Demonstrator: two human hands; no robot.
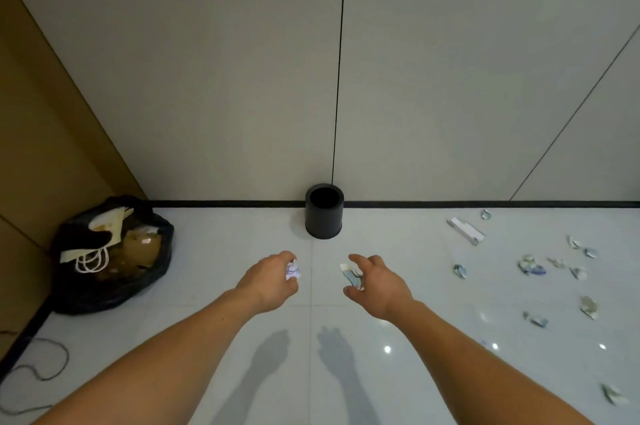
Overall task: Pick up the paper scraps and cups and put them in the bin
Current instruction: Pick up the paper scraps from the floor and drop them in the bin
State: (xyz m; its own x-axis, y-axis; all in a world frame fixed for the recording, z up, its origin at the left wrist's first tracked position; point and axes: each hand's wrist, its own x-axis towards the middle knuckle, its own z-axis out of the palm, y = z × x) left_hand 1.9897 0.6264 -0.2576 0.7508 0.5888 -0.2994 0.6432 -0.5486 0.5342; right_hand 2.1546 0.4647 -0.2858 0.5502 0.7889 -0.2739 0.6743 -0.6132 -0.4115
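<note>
Two bare arms reach forward over a glossy pale tiled floor. The left hand (273,277) pinches a crumpled white paper scrap (292,272) in curled fingertips. The right hand (375,280) holds a blue-and-white paper scrap (351,276) between thumb and loosely curled fingers. Just beyond both hands, a black round bin (324,216) stands open against the far wall. More scattered paper scraps (530,267) litter the floor to the right, near a flat white box (465,230). A full black rubbish bag (110,280) sits far left.
</note>
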